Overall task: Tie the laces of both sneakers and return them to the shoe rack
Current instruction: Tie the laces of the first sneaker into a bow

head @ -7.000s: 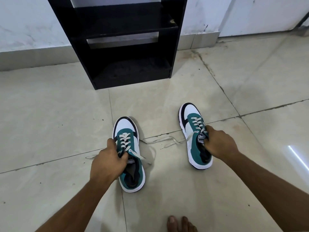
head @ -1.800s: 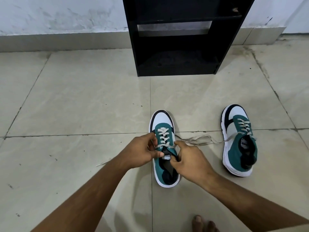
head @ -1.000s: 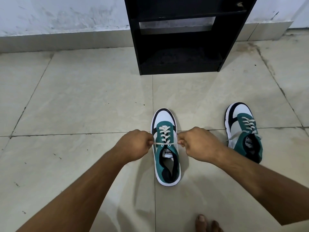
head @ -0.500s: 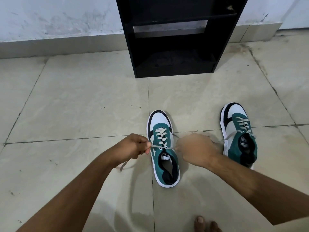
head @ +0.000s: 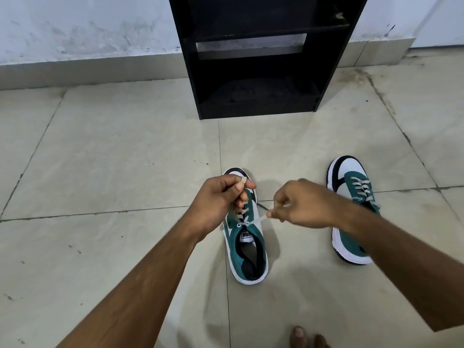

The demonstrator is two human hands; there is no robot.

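Note:
Two teal, white and black sneakers stand on the tiled floor, toes toward the rack. The left sneaker [head: 247, 249] is between my hands. My left hand [head: 221, 199] hovers over its toe, pinching one end of its pale lace [head: 242, 217]. My right hand [head: 303, 205] is just right of the shoe, fingers closed on the other lace end, which runs taut to the top eyelets. The right sneaker [head: 351, 194] stands apart at the right, partly hidden by my right forearm, its laces loose. The black shoe rack [head: 253, 104] stands against the wall ahead, its shelves bare.
A white wall with a tiled skirting runs behind the rack. Dark grout lines cross the pale floor tiles. My bare toes [head: 307, 337] show at the bottom edge, behind the sneakers.
Both hands have risen from beside the left sneaker's eyelets. The left hand moved up over the toe with its lace end; the right hand keeps the other end pulled out sideways.

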